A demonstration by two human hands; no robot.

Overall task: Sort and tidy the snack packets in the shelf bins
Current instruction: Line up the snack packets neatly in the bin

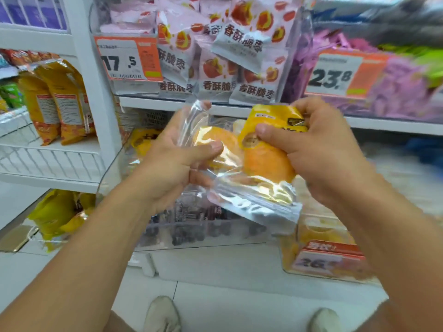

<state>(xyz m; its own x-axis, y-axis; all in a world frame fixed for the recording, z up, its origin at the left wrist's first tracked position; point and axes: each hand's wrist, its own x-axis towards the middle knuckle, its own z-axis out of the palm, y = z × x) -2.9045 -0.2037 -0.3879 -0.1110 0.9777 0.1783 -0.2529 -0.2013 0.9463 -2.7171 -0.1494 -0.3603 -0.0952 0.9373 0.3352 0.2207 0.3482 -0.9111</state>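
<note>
My left hand (177,161) grips a clear packet with an orange cake inside (208,140), thumb pressed on its front. My right hand (318,149) grips a yellow-labelled packet with an orange cake (268,152), whose silvery lower edge (259,202) hangs down. Both packets are held side by side, touching, in front of a clear shelf bin (115,164) that holds more yellow packets. Above it a bin of pink-and-grey date packets (223,58) is piled unevenly.
Price tags read 17.5 (124,61) and 23.8 (335,75). Purple packets (395,87) fill the bin at right. Yellow bags (57,97) stand on the wire shelf at left. Below, a bin of dark packets (191,226) and a yellow one (321,238). My shoes (163,315) stand on white tiles.
</note>
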